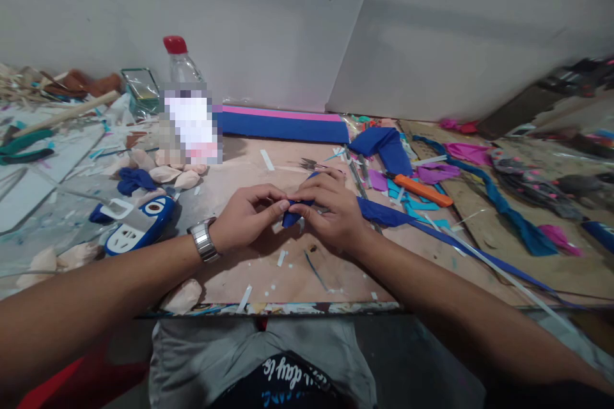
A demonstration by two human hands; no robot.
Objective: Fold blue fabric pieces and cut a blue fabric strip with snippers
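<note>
My left hand (247, 217) and my right hand (329, 208) meet over the middle of the workbench (297, 268). Both pinch a small folded piece of dark blue crepe paper (291, 214) between their fingertips. A long blue paper strip (432, 233) trails from my right hand toward the right along the bench. A metal watch (204, 241) sits on my left wrist. Small metal scissors (311, 165) lie just beyond my hands.
A plastic bottle with a red cap (185, 102) stands at the back left. A blue and white tape dispenser (137, 227) lies to the left. An orange utility knife (425, 190), blue, purple and pink paper scraps (434, 172) and a blue-pink board (285, 123) lie behind.
</note>
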